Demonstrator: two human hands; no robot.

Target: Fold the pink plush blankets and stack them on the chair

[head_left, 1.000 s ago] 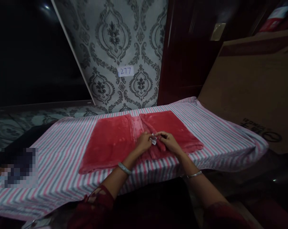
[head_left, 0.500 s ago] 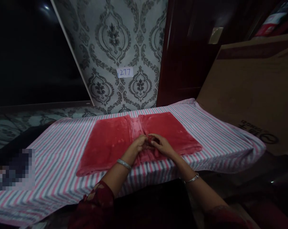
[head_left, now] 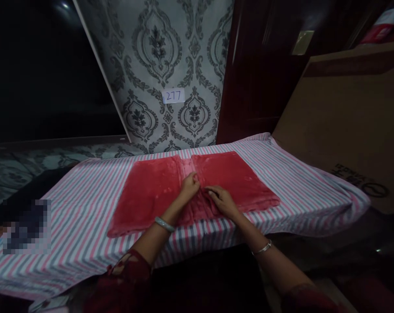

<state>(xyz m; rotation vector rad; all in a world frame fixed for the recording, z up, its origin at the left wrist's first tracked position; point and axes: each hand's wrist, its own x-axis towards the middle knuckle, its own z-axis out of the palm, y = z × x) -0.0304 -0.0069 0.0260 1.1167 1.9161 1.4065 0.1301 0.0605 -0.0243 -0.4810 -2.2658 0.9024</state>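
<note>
A red plush cloth (head_left: 151, 187), perhaps a blanket, lies with its two sides folded in toward a lighter pink strip down the middle. My left hand (head_left: 190, 184) is closed over that strip, fingers pinched together on the fabric. Just to its right, my right hand (head_left: 222, 199) curls its fingers on the inner edge of the right-hand fold, thumb close to the forefinger. Bunched folds show between and below both hands. What lies inside the fingers is mostly hidden.
Under the red cloth is a striped cloth (head_left: 301, 187) draped over a table. A large cardboard box (head_left: 353, 117) stands at the right. Behind are a patterned wall with a paper (head_left: 173, 95) marked 277, and a dark screen (head_left: 47, 74) at the left.
A small white label that showed between my hands is out of sight. My left hand has moved slightly up and away from the right, which stays low on the fold's edge.
</note>
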